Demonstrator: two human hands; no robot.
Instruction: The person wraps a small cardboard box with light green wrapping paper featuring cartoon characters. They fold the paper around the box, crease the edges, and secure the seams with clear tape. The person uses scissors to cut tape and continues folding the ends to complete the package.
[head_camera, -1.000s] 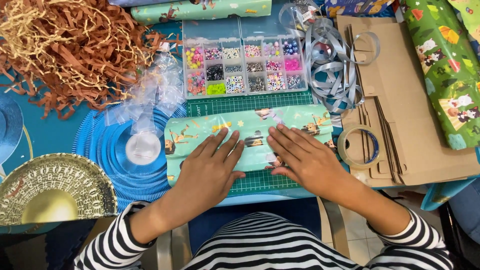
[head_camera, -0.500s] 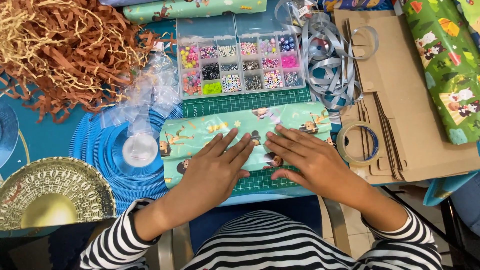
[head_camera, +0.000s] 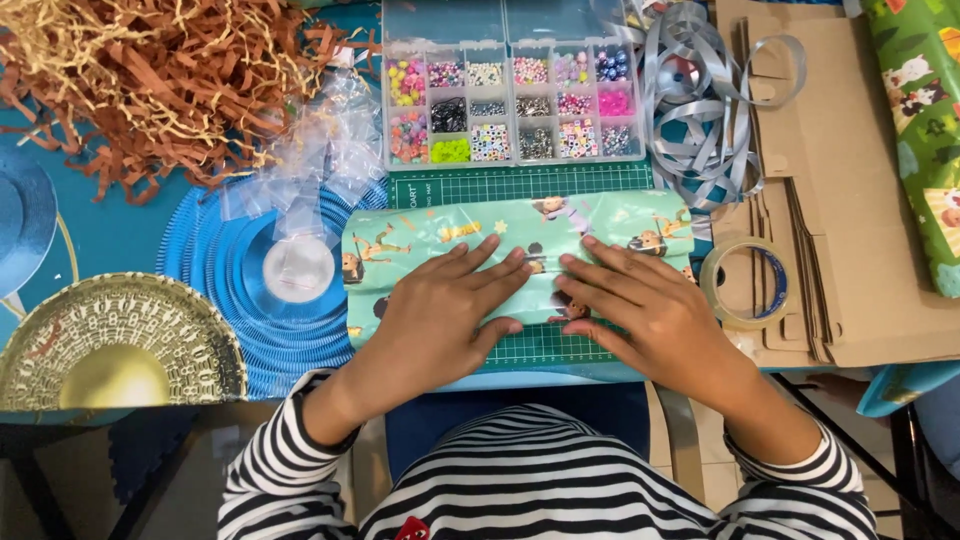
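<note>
A box wrapped in light green cartoon-print paper (head_camera: 440, 235) lies on a green cutting mat (head_camera: 520, 185). My left hand (head_camera: 440, 310) rests flat on its front left part, fingers spread and pointing right and away. My right hand (head_camera: 640, 310) lies flat on the front right part, fingers pointing left. The fingertips of both hands almost meet at the middle of the box, pressing the paper down. Both sleeves are black-and-white striped.
A clear bead organiser (head_camera: 505, 100) sits behind the mat. Silver ribbon (head_camera: 700, 110), a tape roll (head_camera: 745, 285) and flat cardboard (head_camera: 850, 200) lie right. Brown shredded paper (head_camera: 150, 80), small clear bags (head_camera: 310, 160), a blue ribbon spool (head_camera: 235, 280) and a gold plate (head_camera: 110, 345) lie left.
Both hands have slid slightly inward along the wrapped box, fingertips now closer together. The view has shifted a little.
</note>
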